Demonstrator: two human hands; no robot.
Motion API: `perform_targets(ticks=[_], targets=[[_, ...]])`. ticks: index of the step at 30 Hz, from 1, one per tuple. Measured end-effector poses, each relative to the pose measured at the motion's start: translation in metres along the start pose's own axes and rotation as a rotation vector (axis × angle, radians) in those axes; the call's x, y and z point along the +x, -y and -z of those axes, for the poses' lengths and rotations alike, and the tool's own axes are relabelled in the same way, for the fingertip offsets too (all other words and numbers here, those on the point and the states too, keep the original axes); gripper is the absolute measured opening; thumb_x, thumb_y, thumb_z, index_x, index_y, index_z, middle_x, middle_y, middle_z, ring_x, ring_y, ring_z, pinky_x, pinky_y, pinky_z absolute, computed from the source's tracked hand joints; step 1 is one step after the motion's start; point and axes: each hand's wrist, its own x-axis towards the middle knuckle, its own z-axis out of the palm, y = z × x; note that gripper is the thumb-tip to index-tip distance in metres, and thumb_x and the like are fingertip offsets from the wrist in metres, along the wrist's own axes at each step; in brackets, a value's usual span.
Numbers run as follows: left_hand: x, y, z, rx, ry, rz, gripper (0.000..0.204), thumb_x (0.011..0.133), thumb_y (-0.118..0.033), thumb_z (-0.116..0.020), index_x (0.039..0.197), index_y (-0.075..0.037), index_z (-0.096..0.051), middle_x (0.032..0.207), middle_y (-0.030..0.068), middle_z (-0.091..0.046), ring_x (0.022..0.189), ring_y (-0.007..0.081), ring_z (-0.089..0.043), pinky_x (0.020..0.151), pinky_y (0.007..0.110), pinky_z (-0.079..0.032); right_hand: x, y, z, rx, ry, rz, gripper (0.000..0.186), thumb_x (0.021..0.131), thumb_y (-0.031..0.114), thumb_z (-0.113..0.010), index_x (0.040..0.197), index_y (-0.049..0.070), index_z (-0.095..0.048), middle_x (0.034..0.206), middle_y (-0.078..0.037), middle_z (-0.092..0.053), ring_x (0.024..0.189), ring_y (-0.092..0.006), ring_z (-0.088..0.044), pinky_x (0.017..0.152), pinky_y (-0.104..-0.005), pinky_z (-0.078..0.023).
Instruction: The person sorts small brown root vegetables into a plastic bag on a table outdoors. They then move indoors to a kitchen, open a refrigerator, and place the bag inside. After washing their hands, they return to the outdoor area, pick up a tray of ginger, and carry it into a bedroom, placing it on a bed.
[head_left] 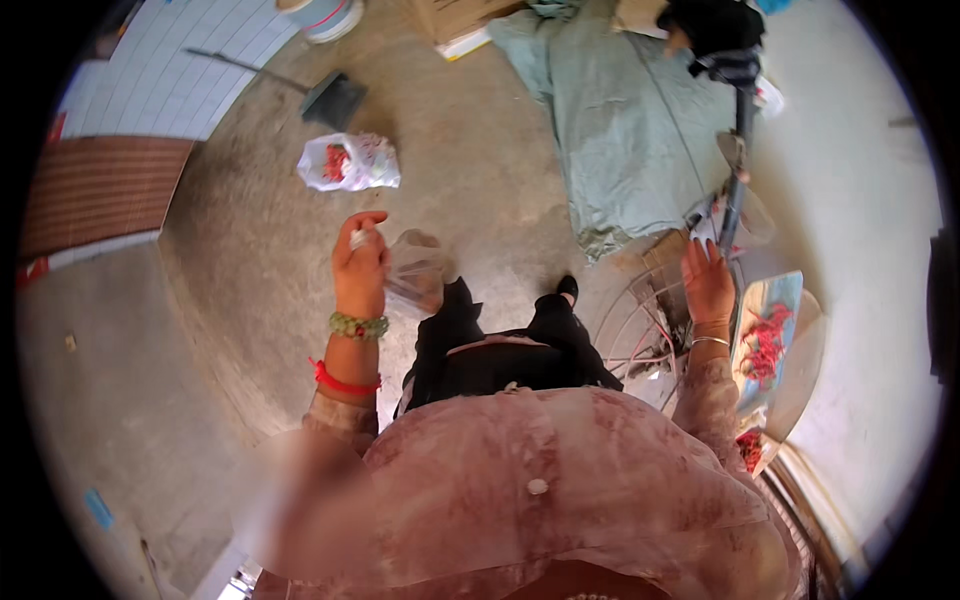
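My left hand (360,268) is closed on the gathered top of a thin see-through plastic bag (417,270), which hangs beside it toward my legs. What the bag contains, if anything, is too unclear to make out. My right hand (709,285) is held out on the other side with its fingers stretched and nothing in them. Just right of it lies a blue-and-tan board (780,304) with a pile of thin red pieces (766,345) that look like chillies. Below that hand is a round wire frame (640,325).
On the floor ahead sits a white plastic bag (378,165) with red pieces inside. Beyond it are a long-handled dustpan (334,101) and a white bucket (325,18). A grey-green sheet (620,130) covers the far right floor. A dark metal post (738,190) stands near the white wall (870,200).
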Motion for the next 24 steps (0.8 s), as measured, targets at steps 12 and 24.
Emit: perform_targets(ticks=[12, 24], targets=[[0.062, 0.065, 0.22, 0.96, -0.312, -0.486, 0.016, 0.077, -0.006, -0.057, 0.091, -0.006, -0.051, 0.069, 0.0101, -0.057, 0.057, 0.028, -0.057, 0.047, 0.035, -0.046, 0.133, -0.459, -0.252, -0.871, 0.267, -0.894, 0.038, 0.086, 0.017, -0.051, 0.12, 0.002, -0.044, 0.115, -0.014, -0.051, 0.104, -0.0261, -0.053, 0.084, -0.0359, -0.044], [0.116, 0.141, 0.325, 0.624, -0.758, 0.246, 0.012, 0.087, -0.008, -0.046, 0.092, -0.003, -0.055, 0.082, 0.0139, -0.061, 0.072, 0.0277, -0.06, 0.064, 0.031, -0.046, 0.268, -0.698, -0.14, -1.72, 0.693, -0.792, 0.024, 0.077, 0.013, -0.052, 0.098, 0.003, -0.057, 0.092, -0.012, -0.061, 0.086, -0.0263, -0.057, 0.074, -0.0292, -0.044]])
